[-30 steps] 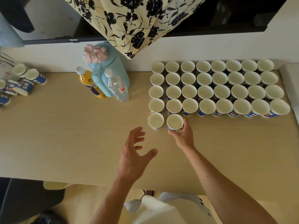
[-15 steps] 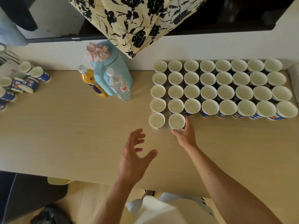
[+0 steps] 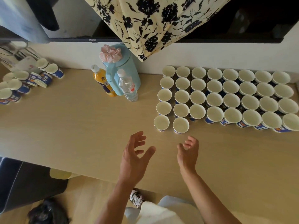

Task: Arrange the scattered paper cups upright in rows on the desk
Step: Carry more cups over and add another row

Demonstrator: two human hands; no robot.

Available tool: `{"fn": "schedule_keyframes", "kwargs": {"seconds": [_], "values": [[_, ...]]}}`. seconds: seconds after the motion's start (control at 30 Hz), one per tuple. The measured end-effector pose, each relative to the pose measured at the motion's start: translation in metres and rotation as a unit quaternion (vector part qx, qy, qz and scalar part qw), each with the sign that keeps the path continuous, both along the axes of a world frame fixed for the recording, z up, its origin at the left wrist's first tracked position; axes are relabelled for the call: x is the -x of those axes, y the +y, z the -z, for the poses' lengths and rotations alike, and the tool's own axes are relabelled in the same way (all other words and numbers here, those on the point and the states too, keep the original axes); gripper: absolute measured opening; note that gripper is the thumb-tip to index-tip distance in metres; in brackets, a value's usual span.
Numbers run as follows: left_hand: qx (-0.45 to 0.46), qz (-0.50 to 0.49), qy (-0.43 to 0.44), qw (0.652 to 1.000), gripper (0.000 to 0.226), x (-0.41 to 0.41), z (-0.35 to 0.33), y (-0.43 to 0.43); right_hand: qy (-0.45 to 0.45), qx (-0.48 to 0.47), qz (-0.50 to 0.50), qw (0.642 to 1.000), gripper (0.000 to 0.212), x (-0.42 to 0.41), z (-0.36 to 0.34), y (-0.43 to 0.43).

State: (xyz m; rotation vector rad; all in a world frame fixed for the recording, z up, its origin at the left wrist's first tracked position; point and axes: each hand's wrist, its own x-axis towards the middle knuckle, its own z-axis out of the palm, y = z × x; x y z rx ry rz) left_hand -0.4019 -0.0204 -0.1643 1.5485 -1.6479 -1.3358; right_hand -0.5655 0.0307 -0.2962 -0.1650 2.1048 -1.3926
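Empty blue-printed cups [image 3: 214, 99] stand in rows right of the teal jug [image 3: 125, 75]; scattered cups [image 3: 24, 81] lie left of it. The left hand [image 3: 134, 156] and right hand [image 3: 188, 153] hover slack-fingered, holding nothing.

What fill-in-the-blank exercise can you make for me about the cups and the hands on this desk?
1. The front row of upright cups holds only ___ cups.
2. The left hand and the right hand both hold ___.
3. The scattered cups lie at the ___ end of the desk.

Missing words: two; nothing; left.
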Motion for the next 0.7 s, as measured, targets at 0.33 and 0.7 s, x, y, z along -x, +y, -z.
{"fn": "schedule_keyframes", "kwargs": {"seconds": [0.33,0.7], "values": [[0.024,-0.058,0.071,0.995,0.033,-0.084,-0.021,-0.006,-0.032,0.117,-0.231,0.965,0.047,-0.09,-0.086,-0.048],[0.025,-0.147,0.147,0.978,0.024,-0.249,-0.042,0.017,-0.007,0.128,-0.37,0.92,0.055,-0.272,-0.133,-0.042]]}}
